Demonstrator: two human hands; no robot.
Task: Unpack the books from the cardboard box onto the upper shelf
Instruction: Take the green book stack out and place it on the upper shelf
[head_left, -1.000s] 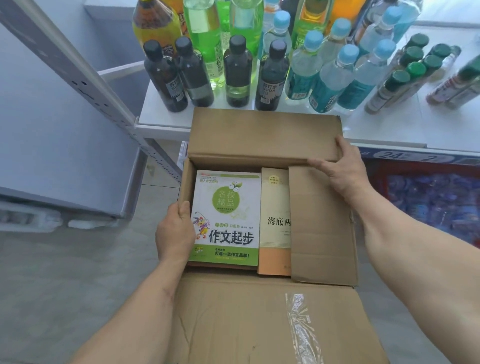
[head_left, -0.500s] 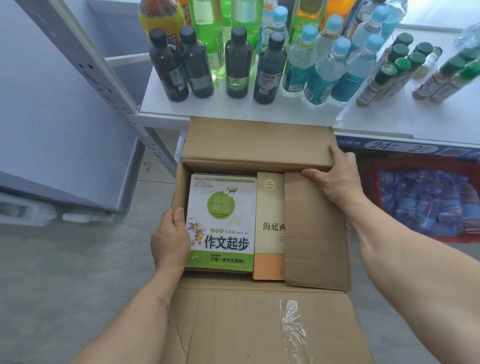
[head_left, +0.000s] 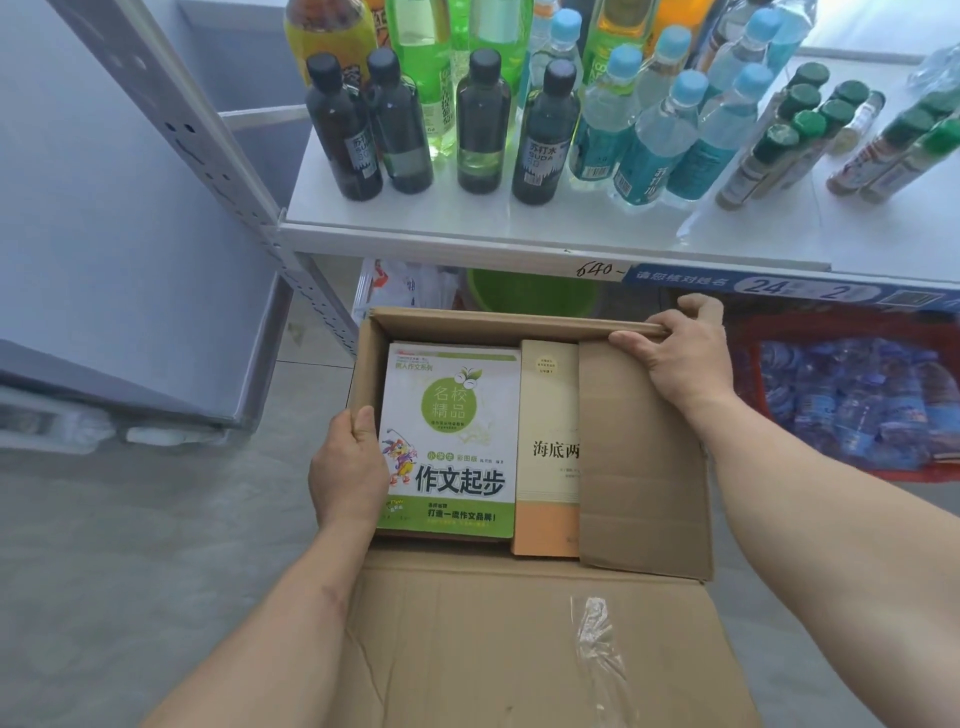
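While the left hand (head_left: 347, 467) grips the left wall of the cardboard box (head_left: 519, 649), its thumb lies over the rim and touches the left edge of the green-and-white book (head_left: 452, 441); the hand is closed on the box wall, not on the book. The right hand (head_left: 680, 358) is closed over the far rim near the right corner, with its fingers curled outside.

The green-and-white book lies flat, cover up, on top of the stack in the left half of the box. Its long axis runs from the near wall to the far wall. A tan book (head_left: 548, 452) lies just beside it to the right, half hidden under the inner flap (head_left: 644, 467).

The left hand is the nearer one: the book sits directly to its right, touching. The likely next step is to release the wall and take the book by its long left edge.

The upper shelf (head_left: 519, 228) lies beyond the box; bottles (head_left: 483, 124) fill its rear, and the front strip is bare.
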